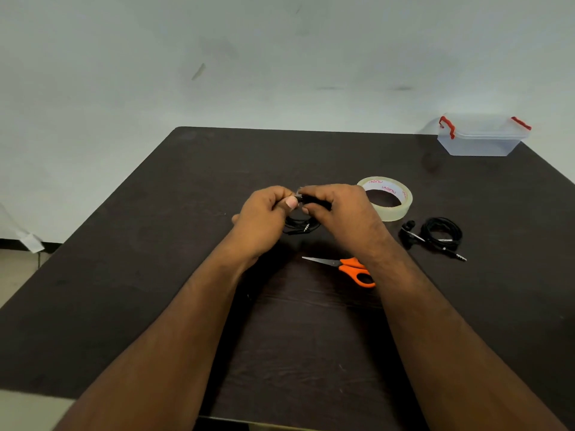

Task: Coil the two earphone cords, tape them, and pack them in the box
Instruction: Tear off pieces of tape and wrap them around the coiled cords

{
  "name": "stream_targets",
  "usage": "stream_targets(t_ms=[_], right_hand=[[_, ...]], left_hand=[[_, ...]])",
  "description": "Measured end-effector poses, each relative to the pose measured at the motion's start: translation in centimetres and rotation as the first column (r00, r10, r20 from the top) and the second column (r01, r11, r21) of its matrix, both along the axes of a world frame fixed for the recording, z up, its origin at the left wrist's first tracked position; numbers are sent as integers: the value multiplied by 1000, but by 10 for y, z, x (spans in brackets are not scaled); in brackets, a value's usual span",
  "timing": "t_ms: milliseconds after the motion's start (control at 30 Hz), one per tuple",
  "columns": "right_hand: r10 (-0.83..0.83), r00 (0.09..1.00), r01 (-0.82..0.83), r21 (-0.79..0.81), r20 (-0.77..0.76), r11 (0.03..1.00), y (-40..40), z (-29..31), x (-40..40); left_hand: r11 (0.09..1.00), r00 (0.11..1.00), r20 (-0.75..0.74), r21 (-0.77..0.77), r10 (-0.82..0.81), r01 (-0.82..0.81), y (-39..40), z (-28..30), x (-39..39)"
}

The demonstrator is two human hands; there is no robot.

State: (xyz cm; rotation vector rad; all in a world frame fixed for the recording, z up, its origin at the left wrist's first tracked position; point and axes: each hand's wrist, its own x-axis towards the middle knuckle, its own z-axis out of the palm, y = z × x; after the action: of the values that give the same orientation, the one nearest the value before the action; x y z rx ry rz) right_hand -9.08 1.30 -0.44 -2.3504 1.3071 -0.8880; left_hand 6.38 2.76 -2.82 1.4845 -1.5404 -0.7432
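Over the middle of the dark table, my left hand (pixel 264 216) and my right hand (pixel 340 209) meet and together pinch a coiled black earphone cord (pixel 300 225). Its loops and metal jack hang below my fingers. A small shiny bit shows between my thumbs; whether it is tape I cannot tell. A second black earphone cord (pixel 440 234) lies coiled on the table to the right, its jack pointing right. The roll of clear tape (pixel 389 199) lies just behind my right hand. The clear plastic box (pixel 480 136) with red clips stands closed at the far right corner.
Orange-handled scissors (pixel 348 269) lie closed under my right wrist, blades pointing left. The table's (pixel 155 259) left edge runs diagonally, with floor beyond it. A pale wall stands behind the table.
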Motion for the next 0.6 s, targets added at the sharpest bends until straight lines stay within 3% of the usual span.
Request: stream_targets(t_ms=[67, 200, 267, 300, 367, 400, 600], right_hand=[[11, 1000, -11, 6, -18, 1000, 0, 1, -1], [-13, 989, 10, -26, -146, 1000, -3, 1, -1], [-37, 972, 36, -10, -231, 999, -4, 1, -1], [-56, 963, 57, -3, -263, 998, -4, 1, -2], [-63, 967, 70, 18, -248, 997, -3, 0, -2], [-53, 975, 62, 37, -214, 997, -3, 0, -3], [-13, 1000, 14, 213, -6, 977, 1, 8, -6]], left_hand=[[996, 987, -142, 35, -71, 76, 5, 6, 0], [975, 964, -216, 128, -154, 184, 9, 13, 2], [983, 983, -124, 107, -138, 152, 8, 11, 3], [993, 994, -4, 54, -107, 107, 8, 9, 3], [995, 971, 237, -103, 13, 12, 7, 8, 2], [982, 955, 290, -189, 59, -3, 7, 9, 1], [929, 954, 276, -371, 113, -3, 10, 10, -1]])
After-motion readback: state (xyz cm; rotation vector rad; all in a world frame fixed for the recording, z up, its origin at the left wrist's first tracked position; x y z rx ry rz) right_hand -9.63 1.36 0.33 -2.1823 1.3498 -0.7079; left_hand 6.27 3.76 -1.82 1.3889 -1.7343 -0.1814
